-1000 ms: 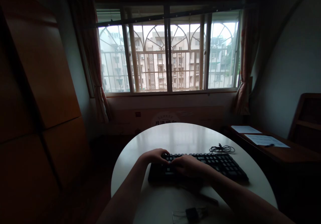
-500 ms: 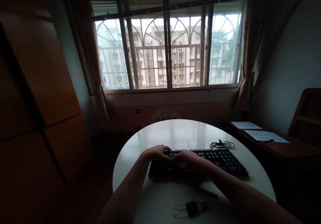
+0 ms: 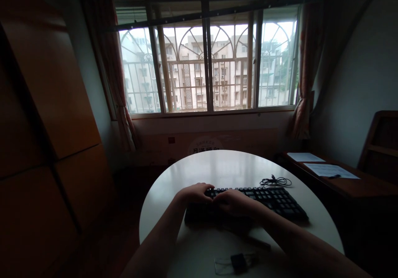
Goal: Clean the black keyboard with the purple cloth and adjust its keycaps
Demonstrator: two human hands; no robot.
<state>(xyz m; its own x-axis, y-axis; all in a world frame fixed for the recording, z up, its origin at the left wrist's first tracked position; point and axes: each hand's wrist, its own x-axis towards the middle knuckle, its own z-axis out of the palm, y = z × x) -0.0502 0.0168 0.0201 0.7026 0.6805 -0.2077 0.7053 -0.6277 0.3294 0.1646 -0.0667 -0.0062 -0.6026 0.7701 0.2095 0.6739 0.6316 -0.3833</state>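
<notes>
A black computer keyboard (image 3: 280,205) lies across the white round table, its left part partly covered by my hands. My left hand (image 3: 197,193) grips the keyboard's back left corner area, fingers over the back edge and thumb on the keys. Just right of it, my right hand (image 3: 234,202) rests on the keys with its fingers curled together; what they pinch, if anything, is hidden. Nearer to me lie a thin dark stick-like tool (image 3: 259,243) and a small black block with wire loops (image 3: 238,263) at its ends.
Behind the keyboard's right part lies a coiled black cable (image 3: 276,181). The round table's rim (image 3: 146,203) curves around on the left. To the right, a brown wooden desk (image 3: 370,188) holds paper sheets (image 3: 331,171) and a dark pen-like item (image 3: 335,176). A wooden cabinet (image 3: 49,103) stands left.
Both hands stay at the same spot on the keyboard, with only slight finger movement. The whole view has shifted down very slightly.
</notes>
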